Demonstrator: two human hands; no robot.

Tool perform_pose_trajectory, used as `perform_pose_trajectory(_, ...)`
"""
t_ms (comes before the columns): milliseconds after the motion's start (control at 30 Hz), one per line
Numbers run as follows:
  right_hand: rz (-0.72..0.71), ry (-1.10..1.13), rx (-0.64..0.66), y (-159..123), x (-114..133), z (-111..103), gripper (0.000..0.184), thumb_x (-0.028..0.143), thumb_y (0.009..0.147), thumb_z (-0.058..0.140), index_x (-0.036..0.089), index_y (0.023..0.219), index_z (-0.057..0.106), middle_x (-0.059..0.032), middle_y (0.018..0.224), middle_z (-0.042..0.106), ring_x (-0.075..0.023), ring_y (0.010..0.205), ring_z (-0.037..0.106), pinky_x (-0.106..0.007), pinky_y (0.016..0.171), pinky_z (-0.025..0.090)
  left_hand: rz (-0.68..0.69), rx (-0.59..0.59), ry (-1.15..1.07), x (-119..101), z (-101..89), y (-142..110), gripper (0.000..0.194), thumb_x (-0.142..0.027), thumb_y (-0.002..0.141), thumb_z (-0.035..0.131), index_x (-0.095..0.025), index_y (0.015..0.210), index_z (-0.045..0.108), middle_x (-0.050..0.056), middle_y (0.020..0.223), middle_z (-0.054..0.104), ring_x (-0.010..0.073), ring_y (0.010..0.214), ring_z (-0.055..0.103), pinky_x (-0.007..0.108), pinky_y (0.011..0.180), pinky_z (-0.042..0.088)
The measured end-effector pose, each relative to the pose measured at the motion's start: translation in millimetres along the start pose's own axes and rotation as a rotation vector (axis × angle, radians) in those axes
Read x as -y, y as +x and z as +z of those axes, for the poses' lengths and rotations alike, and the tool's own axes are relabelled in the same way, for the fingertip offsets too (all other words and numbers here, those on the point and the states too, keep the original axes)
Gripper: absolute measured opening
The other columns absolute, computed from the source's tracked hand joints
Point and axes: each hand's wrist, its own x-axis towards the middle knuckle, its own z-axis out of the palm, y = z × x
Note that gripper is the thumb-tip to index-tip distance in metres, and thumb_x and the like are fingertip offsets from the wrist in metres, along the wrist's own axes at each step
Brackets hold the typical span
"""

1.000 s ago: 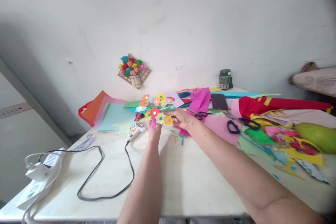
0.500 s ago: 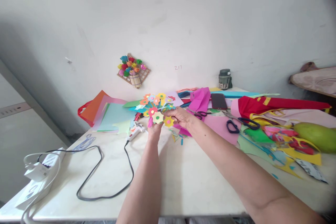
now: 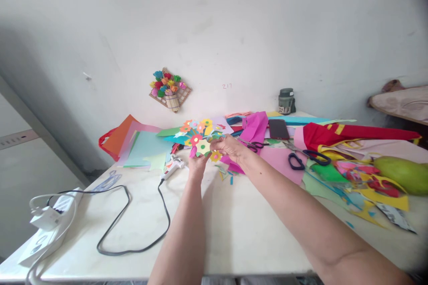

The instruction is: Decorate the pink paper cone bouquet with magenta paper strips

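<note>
A bunch of paper flowers (image 3: 196,139) in red, orange, yellow, pink and blue stands up in front of me. My left hand (image 3: 199,164) is closed around its lower part; the stems inside the grip are hidden. At the bunch's right side, my right hand (image 3: 224,146) pinches the edge of a cream flower with a green centre (image 3: 202,147). Just below the right fingers hangs a yellow flower (image 3: 216,156). Left of my left hand, a white glue gun (image 3: 172,167) lies on the table.
Scissors (image 3: 309,158), a phone (image 3: 278,129), magenta paper (image 3: 254,128) and colourful scraps lie to the right, near a green fruit (image 3: 403,173). Coloured sheets (image 3: 147,147) lie at the back left. A black cord (image 3: 133,249) runs to a power strip (image 3: 50,231). A jar (image 3: 286,100) stands by the wall.
The flower bunch has turned slightly and shifted a little in my hands. My right fingers have moved in to the cream flower's edge, and the yellow flower sits slightly lower.
</note>
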Motion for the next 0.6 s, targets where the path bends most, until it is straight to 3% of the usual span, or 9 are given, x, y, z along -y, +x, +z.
perform_pose_trajectory(300, -0.056, -0.083, -0.020, -9.1, 8.5, 7.3, 0.016, 0.023, 0.051, 0.073, 0.014, 0.050, 0.060, 0.0034, 0.048, 0.049, -0.0081, 0.052, 0.044, -0.022, 0.054, 0.036, 0.063, 0.006, -0.038, 2.1, 0.6, -0.5, 0.040, -0.020, 0.049, 0.073, -0.018, 0.086, 0.062, -0.001, 0.062, 0.061, 0.0154, 0.061, 0.060, 0.024, 0.053, 0.046)
perform_pose_trajectory(467, -0.125, -0.120, -0.046, -5.9, 2.7, 6.8, 0.012, 0.024, 0.054, 0.069, 0.014, 0.051, 0.062, 0.0025, 0.052, 0.054, -0.0092, 0.053, 0.047, -0.023, 0.056, 0.038, 0.067, 0.043, -0.074, -1.6, 3.5, -2.8, 0.038, -0.019, 0.050, 0.072, -0.018, 0.086, 0.063, 0.001, 0.067, 0.064, 0.0181, 0.069, 0.063, 0.027, 0.060, 0.050)
perform_pose_trajectory(600, -0.133, -0.155, -0.054, -5.9, 3.0, 7.1, 0.012, 0.025, 0.056, 0.067, 0.015, 0.052, 0.062, 0.0030, 0.052, 0.053, -0.0090, 0.054, 0.046, -0.023, 0.057, 0.038, 0.073, 0.057, -0.085, 1.9, 2.6, -1.9, 0.036, -0.016, 0.049, 0.069, -0.017, 0.085, 0.063, 0.001, 0.073, 0.065, 0.0153, 0.068, 0.062, 0.026, 0.063, 0.049)
